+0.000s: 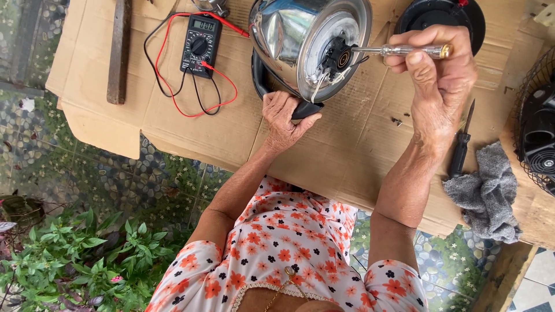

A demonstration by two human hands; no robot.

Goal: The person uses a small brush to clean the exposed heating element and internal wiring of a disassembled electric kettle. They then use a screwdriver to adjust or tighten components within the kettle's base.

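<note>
A shiny steel electric kettle [289, 34] lies tipped on its side on brown cardboard [358, 150], its underside with a black round connector [337, 56] turned toward me. My left hand [282, 120] grips the kettle's black handle [303, 110] from below. My right hand [435, 69] holds a clear-handled screwdriver [404, 51] with a brass end cap. The screwdriver's tip reaches the black connector on the kettle's base.
A black multimeter [200, 44] with red and black leads lies at the left of the cardboard, beside a wooden slat [118, 52]. A black-handled screwdriver [461, 150] and grey rag [488, 193] lie at the right. A black round base [439, 14] sits behind; a fan grille [535, 127] stands far right.
</note>
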